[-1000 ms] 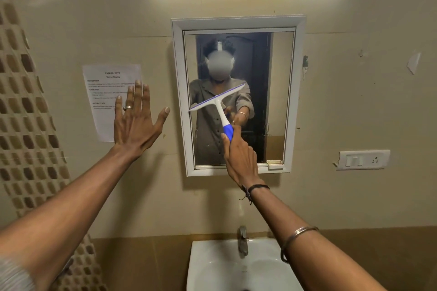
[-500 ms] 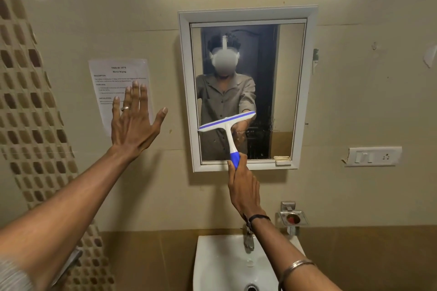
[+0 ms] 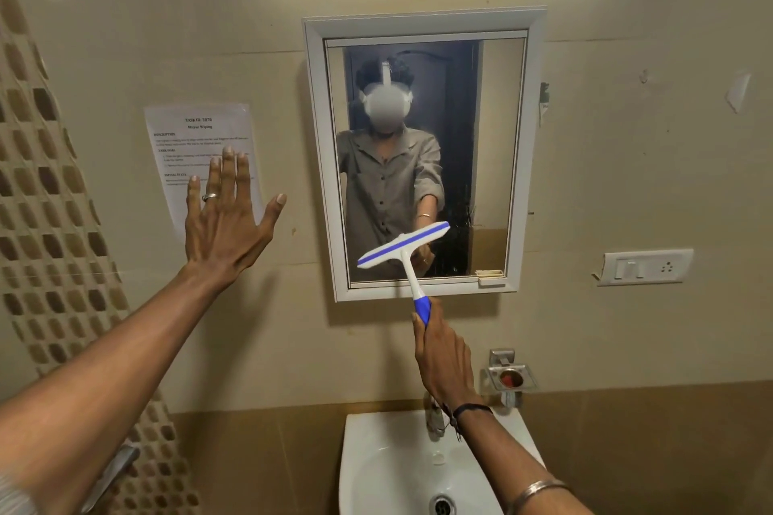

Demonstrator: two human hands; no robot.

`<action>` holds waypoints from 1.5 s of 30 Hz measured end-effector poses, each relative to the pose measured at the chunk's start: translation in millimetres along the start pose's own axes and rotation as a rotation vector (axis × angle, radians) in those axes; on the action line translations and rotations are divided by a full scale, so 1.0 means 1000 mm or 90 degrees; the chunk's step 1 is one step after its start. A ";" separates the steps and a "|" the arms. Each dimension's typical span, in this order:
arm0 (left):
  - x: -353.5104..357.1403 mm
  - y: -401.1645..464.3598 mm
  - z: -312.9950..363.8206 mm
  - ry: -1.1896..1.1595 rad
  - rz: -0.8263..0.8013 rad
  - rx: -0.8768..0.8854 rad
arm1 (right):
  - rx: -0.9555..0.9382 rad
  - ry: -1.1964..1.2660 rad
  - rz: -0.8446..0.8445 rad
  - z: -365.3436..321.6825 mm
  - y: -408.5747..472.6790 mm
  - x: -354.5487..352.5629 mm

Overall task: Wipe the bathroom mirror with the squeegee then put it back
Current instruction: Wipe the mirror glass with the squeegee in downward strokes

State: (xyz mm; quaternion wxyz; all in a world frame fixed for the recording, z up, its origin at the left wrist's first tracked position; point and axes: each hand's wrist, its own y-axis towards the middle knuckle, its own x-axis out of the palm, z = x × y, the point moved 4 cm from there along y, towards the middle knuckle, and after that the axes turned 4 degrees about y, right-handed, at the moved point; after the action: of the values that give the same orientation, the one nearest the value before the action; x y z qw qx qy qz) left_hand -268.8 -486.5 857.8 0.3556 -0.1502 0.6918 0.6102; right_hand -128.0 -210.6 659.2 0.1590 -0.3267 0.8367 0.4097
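The white-framed mirror [image 3: 497, 105] hangs on the beige wall above the sink. My right hand [image 3: 444, 360] grips the blue end of the squeegee [image 3: 405, 243] handle just below the mirror's bottom frame. Its white and blue blade lies tilted, right end higher, across the lower part of the glass. Whether the blade touches the glass I cannot tell. My left hand [image 3: 226, 217] is raised flat with fingers spread, left of the mirror, in front of a paper sheet [image 3: 184, 138] on the wall. It holds nothing.
A white sink [image 3: 376, 460] with a tap [image 3: 435, 416] sits below my right arm. A metal soap holder [image 3: 511, 377] is fixed right of the tap. A switch plate [image 3: 646, 267] is on the wall to the right. Brown mosaic tiles [image 3: 46, 222] run down the left.
My right hand has drawn the squeegee down the mirror from its middle to its lower part. The view has tilted down, showing more of the sink. The left hand stays raised.
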 end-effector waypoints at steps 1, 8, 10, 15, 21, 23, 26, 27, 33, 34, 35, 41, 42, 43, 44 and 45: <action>0.000 0.000 0.002 -0.002 -0.002 0.000 | 0.000 -0.003 -0.002 0.001 -0.001 0.000; -0.006 0.000 0.008 -0.015 0.009 0.006 | 0.018 0.038 0.002 -0.003 -0.004 -0.004; -0.008 0.002 0.005 -0.018 0.019 0.004 | 0.026 0.084 0.044 -0.012 0.001 -0.015; -0.005 0.003 -0.002 -0.017 0.020 -0.005 | 0.034 0.161 0.111 -0.029 0.043 -0.047; 0.003 -0.004 0.003 -0.017 0.019 0.001 | 0.045 0.115 0.094 -0.008 0.038 -0.040; 0.006 -0.005 0.004 -0.016 0.014 0.002 | 0.057 0.106 0.096 0.004 0.023 -0.030; 0.010 -0.003 0.004 -0.017 0.018 0.001 | 0.088 0.090 0.077 0.023 0.004 -0.017; 0.012 -0.003 0.004 -0.019 0.022 0.001 | 0.093 0.083 0.069 0.027 -0.002 -0.013; 0.018 -0.001 0.002 -0.040 0.033 0.007 | 0.091 0.089 0.055 0.039 -0.014 -0.013; 0.019 0.000 0.002 -0.043 0.036 0.008 | 0.084 0.103 0.064 0.037 -0.012 -0.017; 0.020 0.000 0.001 -0.045 0.039 0.009 | 0.074 0.124 0.079 0.034 -0.008 -0.022; 0.024 0.006 -0.005 -0.064 0.048 -0.001 | 0.013 0.184 0.194 -0.010 0.076 -0.086; 0.025 0.006 -0.004 -0.065 0.051 -0.001 | 0.010 0.176 0.203 -0.016 0.092 -0.097; 0.026 0.007 -0.004 -0.063 0.055 0.001 | 0.007 0.169 0.207 -0.019 0.105 -0.105; 0.027 0.008 -0.003 -0.061 0.059 0.003 | 0.003 0.160 0.207 -0.021 0.113 -0.110; 0.028 0.008 -0.003 -0.060 0.062 0.005 | -0.003 0.151 0.205 -0.021 0.117 -0.112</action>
State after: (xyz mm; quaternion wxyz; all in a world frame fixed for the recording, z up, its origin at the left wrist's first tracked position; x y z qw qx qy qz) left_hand -294.4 -481.6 844.8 0.3579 -0.0861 0.6832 0.6307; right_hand -125.0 -127.9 799.5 -0.0090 -0.2353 0.8901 0.3902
